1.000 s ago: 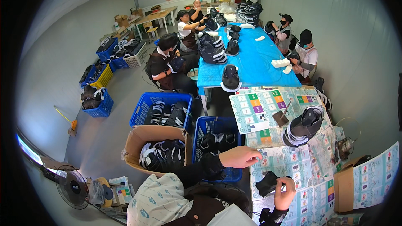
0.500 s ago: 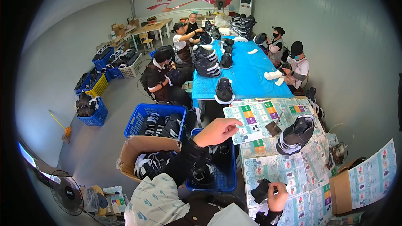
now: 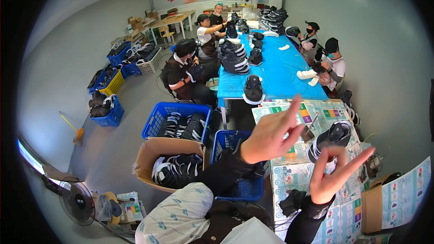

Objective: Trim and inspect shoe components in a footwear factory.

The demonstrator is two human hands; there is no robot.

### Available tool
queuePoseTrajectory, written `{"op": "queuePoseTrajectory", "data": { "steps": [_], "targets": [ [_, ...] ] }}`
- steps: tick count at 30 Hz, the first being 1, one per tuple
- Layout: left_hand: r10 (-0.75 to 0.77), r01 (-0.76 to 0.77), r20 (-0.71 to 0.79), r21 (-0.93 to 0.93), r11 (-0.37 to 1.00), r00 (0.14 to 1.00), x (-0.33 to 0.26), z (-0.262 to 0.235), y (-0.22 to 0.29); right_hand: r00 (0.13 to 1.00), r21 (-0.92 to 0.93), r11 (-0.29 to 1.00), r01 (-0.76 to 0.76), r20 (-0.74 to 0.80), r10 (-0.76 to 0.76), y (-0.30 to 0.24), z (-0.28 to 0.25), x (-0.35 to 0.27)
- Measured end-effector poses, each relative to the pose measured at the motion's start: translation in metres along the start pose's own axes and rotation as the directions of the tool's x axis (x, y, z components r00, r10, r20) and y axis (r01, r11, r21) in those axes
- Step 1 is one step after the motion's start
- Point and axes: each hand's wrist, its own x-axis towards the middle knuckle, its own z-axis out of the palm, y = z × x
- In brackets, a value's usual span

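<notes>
My left hand (image 3: 273, 133) is raised above the near table's left part, its index finger stretched out and nothing in it. Lower and to the right, my right hand (image 3: 332, 171) hovers with fingers spread, holding nothing. Beyond my right hand, and partly hidden by it, a black shoe with white edging (image 3: 338, 132) stands on the table. A crumpled black piece (image 3: 293, 202), whose kind I cannot make out, lies to the left of my right wrist. Printed sheets (image 3: 289, 178) cover the near table, and a small dark flat piece (image 3: 308, 134) lies beside the shoe.
A blue-covered table (image 3: 280, 74) with stacked black shoes (image 3: 234, 58) extends ahead, people seated along both sides. To my left are a blue basket (image 3: 153, 119) and a cardboard box (image 3: 141, 165) of shoe parts. Another blue basket (image 3: 253, 190) sits under my left arm. A fan (image 3: 77, 201) stands lower left.
My right hand has risen from beside the black piece, and its fingers have spread. My left hand has moved right and its index finger has straightened. The whole view has shifted slightly.
</notes>
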Motion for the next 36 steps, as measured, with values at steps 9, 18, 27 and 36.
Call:
{"op": "queuePoseTrajectory", "data": {
  "steps": [9,18,27,36],
  "targets": [
    [-0.045,0.045,0.012,-0.048,0.998,0.999,0.006,-0.004,-0.006,0.997,0.126,0.991,-0.048,-0.061,0.056,-0.012,0.026,0.025],
    [-0.071,0.075,0.032,-0.109,0.991,0.997,-0.002,0.003,-0.015,0.981,0.164,0.975,-0.151,-0.098,0.169,-0.010,0.025,0.027],
    [-0.242,0.282,0.271,-0.122,0.952,0.932,-0.005,0.002,-0.012,1.000,-0.074,0.997,0.028,-0.003,-0.028,0.001,0.014,0.024],
    [-0.217,0.266,0.607,0.009,0.964,0.765,-0.014,0.023,-0.018,1.000,-0.126,0.992,0.001,0.005,0.000,-0.023,-0.011,0.016]
  ]
}}
